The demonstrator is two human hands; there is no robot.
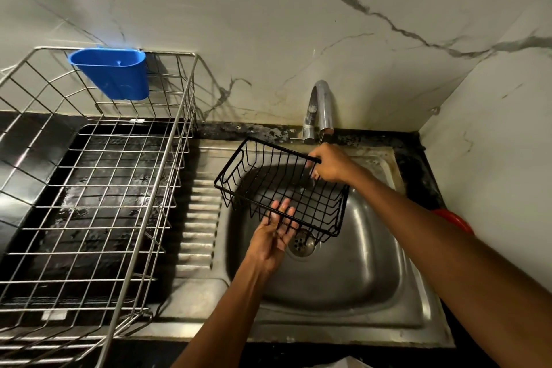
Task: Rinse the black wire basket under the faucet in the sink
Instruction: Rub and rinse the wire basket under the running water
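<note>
The black wire basket (263,179) hangs tilted over the steel sink (352,272), just below the chrome faucet (319,107). My right hand (331,163) is closed on the basket's far right rim, right under the faucet's spout. A thin stream of water falls beside that hand into the basket. My left hand (276,233) is flat with fingers spread, palm up against the basket's near side and underside. The drain (303,243) shows partly behind the basket's lower corner.
A large silver wire dish rack (98,188) stands on the left counter over a black tray, with a blue plastic cup holder (113,72) hooked on its back rail. The ribbed drainboard (200,224) lies between rack and bowl. Something red (457,221) peeks out at the right.
</note>
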